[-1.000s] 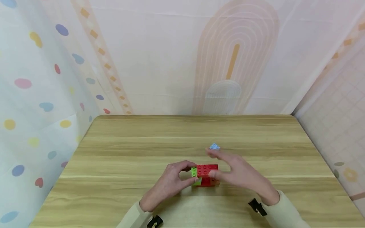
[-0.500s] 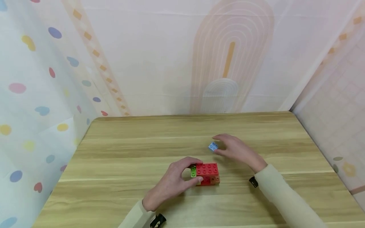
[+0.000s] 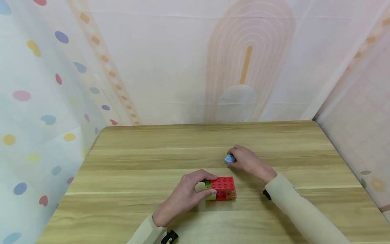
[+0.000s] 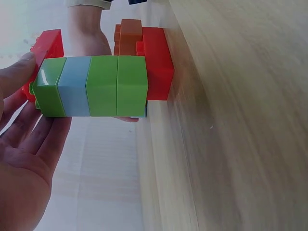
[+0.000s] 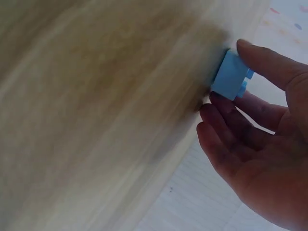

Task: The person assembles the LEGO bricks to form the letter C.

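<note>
My left hand [image 3: 187, 195] grips the left end of a toy block structure [image 3: 223, 183] on the table, thumb on the near side and fingers on the far side. In the left wrist view, its column stacks green bricks [image 4: 117, 86] with one light blue brick [image 4: 74, 86] among them. A long red brick [image 4: 158, 62] forms the base and bears orange bricks [image 4: 129, 41]; another red brick [image 4: 50, 47] lies on top. Beyond the structure, my right hand [image 3: 248, 164] pinches a small light blue brick [image 5: 232, 76] between thumb and fingers, at the tabletop.
A wood-grain table [image 3: 137, 162] spreads around both hands. Behind it hangs a pale patterned cloth [image 3: 170, 67], with more cloth along the left and right sides. Black straps [image 3: 169, 236] sit at the wrists.
My right hand has left the red top of the structure, reached forward to the light blue brick and closed its fingers on it. The left hand stays at the structure's left end.
</note>
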`<control>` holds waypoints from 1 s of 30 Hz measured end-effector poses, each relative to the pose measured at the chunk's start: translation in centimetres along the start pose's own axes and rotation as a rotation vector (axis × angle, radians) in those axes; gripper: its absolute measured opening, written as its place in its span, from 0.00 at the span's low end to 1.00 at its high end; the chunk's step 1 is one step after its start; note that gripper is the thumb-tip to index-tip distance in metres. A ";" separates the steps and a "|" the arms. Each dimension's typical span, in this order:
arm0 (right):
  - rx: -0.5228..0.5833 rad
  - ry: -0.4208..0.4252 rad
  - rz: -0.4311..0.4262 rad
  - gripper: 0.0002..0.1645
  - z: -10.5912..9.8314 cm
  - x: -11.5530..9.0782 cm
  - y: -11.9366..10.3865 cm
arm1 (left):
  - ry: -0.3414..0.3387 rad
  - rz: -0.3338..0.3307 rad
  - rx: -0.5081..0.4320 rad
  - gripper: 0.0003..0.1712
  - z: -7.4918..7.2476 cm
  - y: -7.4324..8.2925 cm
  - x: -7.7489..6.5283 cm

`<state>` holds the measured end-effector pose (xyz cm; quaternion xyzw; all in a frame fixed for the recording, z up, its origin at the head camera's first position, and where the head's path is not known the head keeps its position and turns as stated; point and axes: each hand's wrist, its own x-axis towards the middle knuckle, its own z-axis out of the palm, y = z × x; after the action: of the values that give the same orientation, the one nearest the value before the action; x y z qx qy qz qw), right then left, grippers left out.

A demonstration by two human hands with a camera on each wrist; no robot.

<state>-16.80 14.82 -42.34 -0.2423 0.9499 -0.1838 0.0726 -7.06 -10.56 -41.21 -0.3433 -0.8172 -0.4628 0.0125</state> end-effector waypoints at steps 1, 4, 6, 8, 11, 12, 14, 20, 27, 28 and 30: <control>0.006 0.004 -0.002 0.25 -0.1 -0.1 -0.1 | -0.001 -0.001 -0.003 0.18 0.0 0.0 0.0; 0.039 0.024 -0.006 0.25 -0.3 -0.6 -0.3 | 0.006 -0.004 -0.007 0.18 0.1 -0.1 -0.1; 0.063 0.040 -0.010 0.25 -0.4 -0.9 -0.4 | 0.013 -0.008 -0.010 0.18 0.0 -0.1 -0.2; 0.087 0.054 -0.014 0.26 -0.5 -1.4 -0.6 | 0.019 -0.007 -0.010 0.18 0.0 -0.2 -0.3; 0.108 0.086 -0.041 0.26 -0.7 -2.1 -0.9 | 0.023 -0.001 -0.014 0.18 0.0 -0.3 -0.3; 0.119 0.098 -0.048 0.27 -0.8 -2.3 -1.0 | 0.026 0.002 -0.017 0.18 0.1 -0.4 -0.3; 0.137 0.128 -0.067 0.26 -0.9 -2.8 -1.2 | 0.032 0.009 -0.026 0.18 0.1 -0.4 -0.3; 0.178 0.204 -0.102 0.26 -0.9 -4.0 -1.7 | 0.045 0.017 -0.044 0.18 0.3 -0.4 -0.1; 0.165 0.242 -0.150 0.25 -0.8 -5.1 -2.0 | 0.046 -0.007 -0.033 0.19 0.5 -0.3 0.2; 0.165 0.242 -0.152 0.25 -0.8 -5.2 -2.1 | 0.046 -0.013 -0.035 0.19 0.5 -0.3 0.2; 0.169 0.240 -0.153 0.25 -0.8 -5.6 -2.1 | 0.046 -0.023 -0.040 0.19 0.5 -0.3 0.2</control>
<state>-11.19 16.07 -40.56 -0.2833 0.9116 -0.2957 -0.0353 -7.19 -10.14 -41.65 -0.3232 -0.8112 -0.4870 0.0191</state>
